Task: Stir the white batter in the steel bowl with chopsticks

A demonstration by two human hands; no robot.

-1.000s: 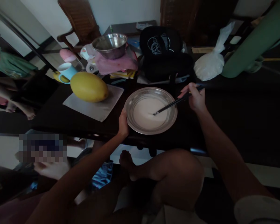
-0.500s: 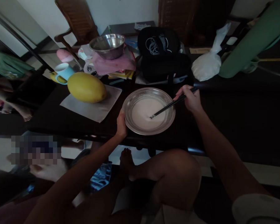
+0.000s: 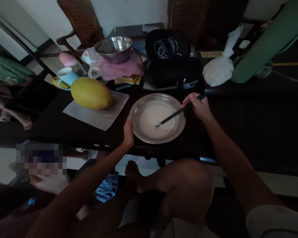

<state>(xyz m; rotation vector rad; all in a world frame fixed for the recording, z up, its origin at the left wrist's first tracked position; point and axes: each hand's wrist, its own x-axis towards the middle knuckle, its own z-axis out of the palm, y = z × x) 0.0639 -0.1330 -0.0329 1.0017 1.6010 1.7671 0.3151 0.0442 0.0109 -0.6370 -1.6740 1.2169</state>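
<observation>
A wide metal bowl (image 3: 182, 127) stands on the dark table, holding a milky white liquid (image 3: 149, 115). My left hand (image 3: 129, 132) grips the bowl's left rim, its fingers partly hidden behind the wall. In my right hand (image 3: 198, 105) is a pair of black chopsticks (image 3: 175, 114), closed in the fingers and slanting down to the left. Their tips, coated with white, dip into the liquid near the middle of the bowl.
Left of the bowl, a large yellow fruit (image 3: 91, 93) lies on a pale cloth (image 3: 106, 119). Behind are a light blue mug (image 3: 68, 77), another metal bowl (image 3: 113, 49) and a black case (image 3: 175, 71). A tied bag of white powder (image 3: 218, 71) and a green cylinder (image 3: 260, 49) stand right. People sit at left.
My right hand and the chopsticks have moved slightly left, their tips shifting left through the liquid. My left hand stays on the rim.
</observation>
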